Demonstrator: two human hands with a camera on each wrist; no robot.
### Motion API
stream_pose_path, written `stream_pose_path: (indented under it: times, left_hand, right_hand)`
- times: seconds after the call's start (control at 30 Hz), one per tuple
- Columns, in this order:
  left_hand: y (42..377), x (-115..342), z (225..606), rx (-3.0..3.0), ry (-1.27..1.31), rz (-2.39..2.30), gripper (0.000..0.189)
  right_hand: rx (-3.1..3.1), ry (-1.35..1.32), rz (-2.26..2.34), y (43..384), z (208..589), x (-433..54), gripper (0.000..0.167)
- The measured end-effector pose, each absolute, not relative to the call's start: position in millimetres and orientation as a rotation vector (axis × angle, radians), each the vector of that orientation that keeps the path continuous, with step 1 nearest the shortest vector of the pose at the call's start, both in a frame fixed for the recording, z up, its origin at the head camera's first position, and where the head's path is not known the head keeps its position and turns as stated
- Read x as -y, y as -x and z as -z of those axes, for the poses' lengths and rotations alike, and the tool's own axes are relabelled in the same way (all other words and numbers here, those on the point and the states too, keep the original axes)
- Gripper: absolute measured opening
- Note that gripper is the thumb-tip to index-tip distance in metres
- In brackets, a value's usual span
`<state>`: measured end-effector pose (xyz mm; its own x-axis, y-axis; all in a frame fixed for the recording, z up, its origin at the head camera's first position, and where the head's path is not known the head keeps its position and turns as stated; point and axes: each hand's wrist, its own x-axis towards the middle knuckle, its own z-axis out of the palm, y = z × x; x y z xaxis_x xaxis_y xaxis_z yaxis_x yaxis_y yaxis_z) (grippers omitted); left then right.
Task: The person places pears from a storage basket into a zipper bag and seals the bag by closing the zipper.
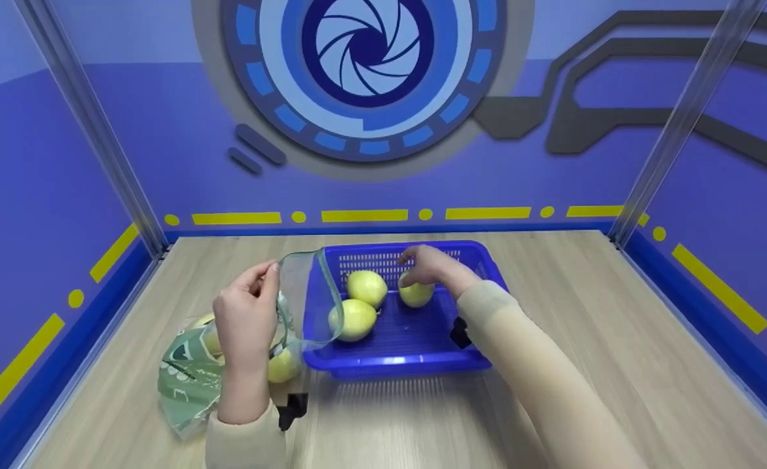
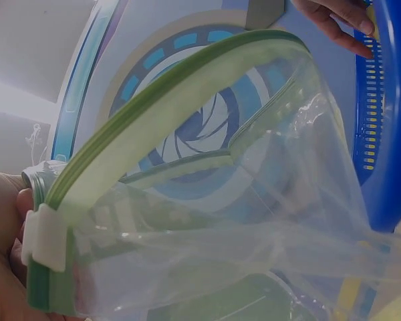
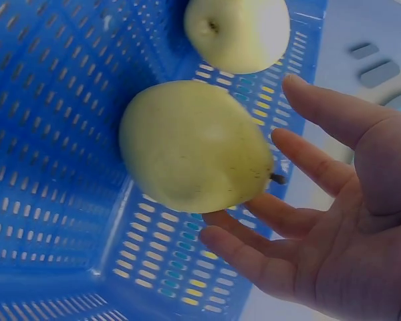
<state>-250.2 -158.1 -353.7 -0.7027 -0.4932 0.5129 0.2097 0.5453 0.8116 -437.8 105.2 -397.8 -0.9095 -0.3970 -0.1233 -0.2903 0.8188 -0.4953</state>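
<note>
My left hand point(image 1: 247, 312) pinches the rim of a clear-and-green slider zip bag point(image 1: 191, 384), beside its white slider point(image 2: 45, 237). The bag's mouth gapes toward the basket, and yellow-green pears point(image 1: 283, 366) show in its lower part on the table. In the blue basket point(image 1: 399, 361) lie two pears, one at the back point(image 1: 367, 288) and one nearer the front point(image 1: 356, 320), partly behind the bag's rim. My right hand point(image 1: 432, 266) is over a third pear point(image 3: 194, 147), fingers spread beside its stem end; the thumb stands apart from it.
The slotted basket stands on a wood-grain table point(image 1: 618, 365). Blue printed panels point(image 1: 370, 195) enclose the back and sides, with metal posts point(image 1: 96, 130) at the corners. A black wrist mount point(image 1: 292, 410) sits near my left sleeve.
</note>
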Motion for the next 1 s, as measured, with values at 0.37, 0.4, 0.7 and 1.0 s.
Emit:
stream_pose_path:
  times: [0.37, 0.4, 0.7, 1.0]
  left_hand:
    - [249.3, 157.8, 352.4, 2.045, -0.228, 1.206, 0.018]
    - [248.9, 157.7, 352.0, 2.049, -0.231, 1.205, 0.018]
    - [248.1, 157.8, 351.1, 2.048, -0.240, 1.210, 0.018]
    - [248.2, 158.3, 351.4, 2.055, -0.246, 1.225, 0.019]
  right_hand:
    - [-2.817, 0.447, 0.574, 436.1, 407.7, -100.3, 0.058]
    - [-2.813, 0.437, 0.568, 435.6, 408.9, -100.1, 0.058]
    - [-2.759, 0.313, 0.645, 432.5, 416.1, -98.0, 0.057]
    - [-2.677, 0.262, 0.719, 433.6, 422.5, -99.3, 0.054]
